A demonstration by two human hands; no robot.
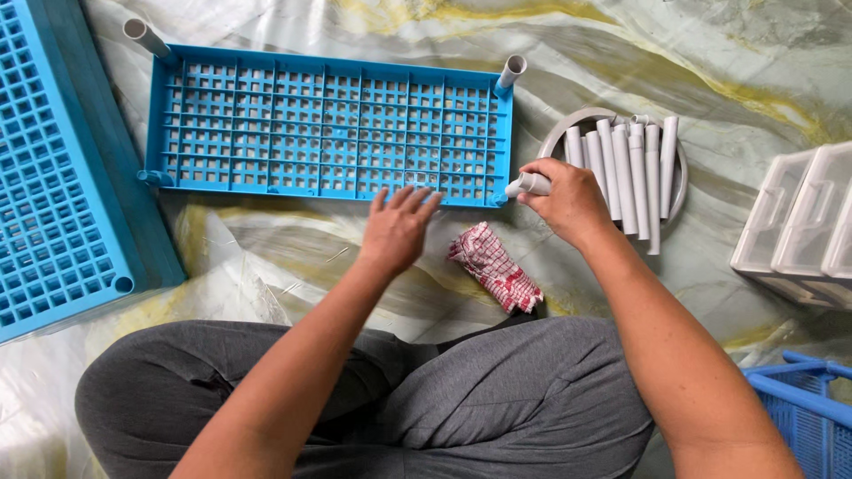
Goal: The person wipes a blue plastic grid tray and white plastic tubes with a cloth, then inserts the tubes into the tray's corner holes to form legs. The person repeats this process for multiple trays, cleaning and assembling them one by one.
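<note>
Left hand (398,223) lies flat with fingers spread, while the right hand (564,197) is curled closed, both arms outstretched.

Home floor used as a makeshift assembly spot. Person sits cross-legged on a marbled plastic sheet (754,62) spread over the floor. Blue lattice shelf panels (328,124), a bundle of grey tubes (626,168), clear plastic drawers (799,222) and a checked rag (493,266) lie around.

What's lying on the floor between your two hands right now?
In the head view, a crumpled red-and-white checked cloth lies on the plastic sheet between the left hand and right hand, slightly nearer the person.
</note>
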